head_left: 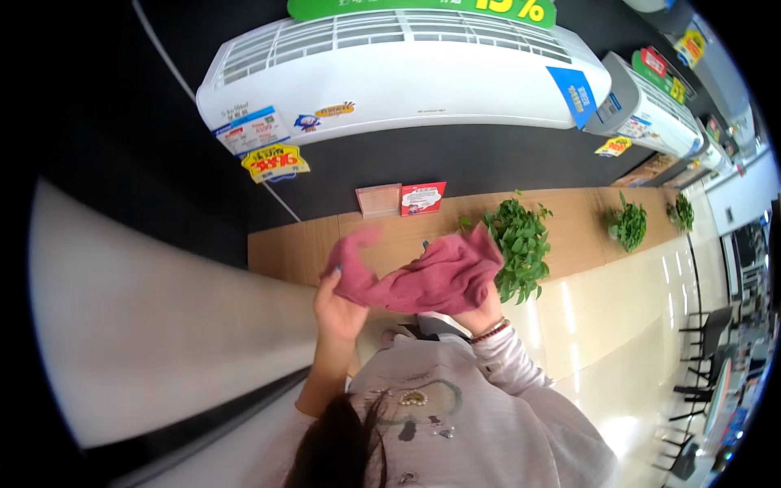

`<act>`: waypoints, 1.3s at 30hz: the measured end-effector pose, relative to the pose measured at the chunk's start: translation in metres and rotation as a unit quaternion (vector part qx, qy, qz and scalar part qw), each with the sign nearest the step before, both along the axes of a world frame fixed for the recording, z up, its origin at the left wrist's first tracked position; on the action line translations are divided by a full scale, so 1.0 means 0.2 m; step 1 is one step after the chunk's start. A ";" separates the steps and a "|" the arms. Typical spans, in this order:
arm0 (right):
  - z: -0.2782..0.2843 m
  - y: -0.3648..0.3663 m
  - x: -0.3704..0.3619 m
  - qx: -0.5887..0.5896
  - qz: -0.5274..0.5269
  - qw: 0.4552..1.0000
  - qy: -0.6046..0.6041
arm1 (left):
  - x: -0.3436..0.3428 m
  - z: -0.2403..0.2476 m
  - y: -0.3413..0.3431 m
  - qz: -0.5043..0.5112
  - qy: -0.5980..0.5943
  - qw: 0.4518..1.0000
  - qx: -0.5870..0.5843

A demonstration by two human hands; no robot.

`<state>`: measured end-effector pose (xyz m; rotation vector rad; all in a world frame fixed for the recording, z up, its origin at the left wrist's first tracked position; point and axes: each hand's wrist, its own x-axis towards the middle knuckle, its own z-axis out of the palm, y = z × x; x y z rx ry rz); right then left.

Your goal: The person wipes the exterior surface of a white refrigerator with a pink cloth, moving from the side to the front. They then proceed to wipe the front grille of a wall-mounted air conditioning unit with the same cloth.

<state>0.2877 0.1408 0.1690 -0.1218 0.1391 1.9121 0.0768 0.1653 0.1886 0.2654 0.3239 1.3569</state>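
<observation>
A crumpled dusty-pink cloth is stretched between my two hands above a wooden ledge. My left hand grips its left end, thumb on top, near a flap of cloth that sticks up. At the other end my right hand holds the bunched part from below; the cloth hides most of its fingers. A beaded bracelet circles my right wrist. Beyond the cloth, a long white wall-mounted air conditioner hangs on the dark wall, with tags and stickers on its front.
On the wooden ledge stand two small cards, one red. A leafy green plant is close to my right hand, with more plants further right. A pale column rises at my left. Chairs stand far right on the shiny floor.
</observation>
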 end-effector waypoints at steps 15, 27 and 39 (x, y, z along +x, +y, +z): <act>0.01 -0.02 -0.07 -0.044 0.042 0.992 -0.114 | -0.09 0.05 0.02 -0.076 0.067 0.994 0.047; 0.08 0.58 -0.07 -0.024 0.069 0.987 -0.146 | -0.10 0.10 0.41 0.082 0.194 0.977 0.042; 0.52 1.32 0.08 0.108 0.209 0.965 -0.117 | 0.03 0.56 0.95 0.302 0.373 0.871 0.103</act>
